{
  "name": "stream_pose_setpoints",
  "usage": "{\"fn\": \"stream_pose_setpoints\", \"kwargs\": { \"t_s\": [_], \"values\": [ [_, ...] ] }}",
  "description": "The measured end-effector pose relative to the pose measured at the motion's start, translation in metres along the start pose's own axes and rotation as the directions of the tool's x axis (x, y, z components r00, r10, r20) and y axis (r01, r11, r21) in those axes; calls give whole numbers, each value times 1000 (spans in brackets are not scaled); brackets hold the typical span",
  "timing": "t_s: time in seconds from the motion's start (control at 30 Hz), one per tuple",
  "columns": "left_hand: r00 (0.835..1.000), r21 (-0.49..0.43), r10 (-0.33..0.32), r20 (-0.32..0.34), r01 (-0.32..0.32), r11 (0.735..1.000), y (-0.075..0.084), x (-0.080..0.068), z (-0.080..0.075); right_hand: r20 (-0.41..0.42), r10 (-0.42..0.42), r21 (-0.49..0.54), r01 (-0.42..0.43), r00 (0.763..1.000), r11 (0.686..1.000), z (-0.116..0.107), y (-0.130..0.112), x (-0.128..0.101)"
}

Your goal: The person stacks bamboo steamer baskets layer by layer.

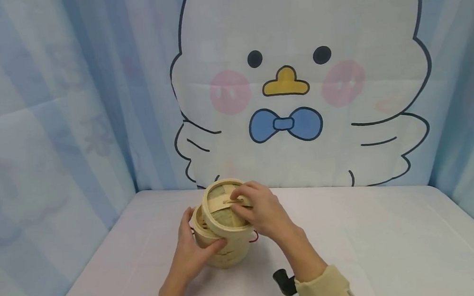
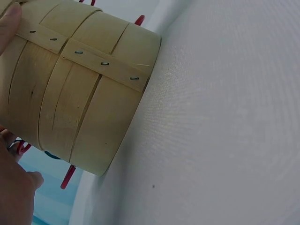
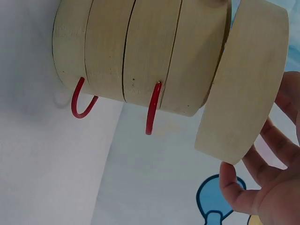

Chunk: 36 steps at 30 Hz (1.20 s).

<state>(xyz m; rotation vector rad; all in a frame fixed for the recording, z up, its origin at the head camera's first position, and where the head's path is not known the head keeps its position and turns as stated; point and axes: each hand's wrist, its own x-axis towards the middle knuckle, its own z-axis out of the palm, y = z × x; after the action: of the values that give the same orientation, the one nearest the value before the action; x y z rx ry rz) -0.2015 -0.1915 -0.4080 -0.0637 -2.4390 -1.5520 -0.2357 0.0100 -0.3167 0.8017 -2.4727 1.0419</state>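
We see a round, pale bamboo steamer basket (image 1: 223,252) standing on the white cloth-covered table (image 1: 401,246), toward the back left part of it, near the backdrop. It is built of stacked tiers; in the left wrist view the wall (image 2: 79,89) shows a vertical stapled strip.

Our left hand (image 1: 195,252) wraps the near-left side of the basket, fingers curled against the wall, thumb up near the rim. Grip: cupping and pressing the side, not spread.

Our right hand (image 1: 262,210) holds the round woven bamboo lid (image 1: 225,208) from above, fingers curled over its top at the thin handle strip. The lid is tilted, raised on its left side, and sits offset from the basket's mouth rather than seated flat; part of the inside shows at the left under it. In the right wrist view the lid (image 3: 243,84) stands clear of the top tier along its lower edge, with fingertips (image 3: 232,180) hooked under its rim.

Two red wire loop handles (image 3: 152,112) stick out from the basket's wall on the right side; one shows as a red bit (image 1: 253,237) in the head view.

Behind the table hangs a blue curtain with a large white cartoon chick print (image 1: 299,80). The right wrist carries a beige sleeve cuff (image 1: 325,292), with a black camera mount (image 1: 284,281) just beside it.
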Motion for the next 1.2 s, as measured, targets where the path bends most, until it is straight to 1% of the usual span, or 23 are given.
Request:
{"fn": "stream_pose_setpoints", "kwargs": {
  "t_s": [0.13, 0.43, 0.67, 1.0, 1.2],
  "values": [
    [1000, -6, 16, 0, -16, 1000, 1, -1, -1, 26, -3, -8, 3, 1000, 1000, 4, -2, 3],
    [1000, -4, 18, -3, -18, 1000, 3, -1, -2, 55, -20, -43, 23, 998, 999, 5, -6, 10],
    [1000, -8, 17, -6, -17, 1000, 2, -1, -1, 105, 23, -62, -17, 994, 998, 9, -10, 16],
    [1000, -20, -13, -11, 13, 1000, 2, 0, -2, 142, 52, -110, -36, 989, 993, 13, -13, 21],
    [1000, -23, -20, -11, 20, 1000, 0, 0, -1, 144, 69, -147, -48, 987, 988, 14, -17, 23]
  ]
}}
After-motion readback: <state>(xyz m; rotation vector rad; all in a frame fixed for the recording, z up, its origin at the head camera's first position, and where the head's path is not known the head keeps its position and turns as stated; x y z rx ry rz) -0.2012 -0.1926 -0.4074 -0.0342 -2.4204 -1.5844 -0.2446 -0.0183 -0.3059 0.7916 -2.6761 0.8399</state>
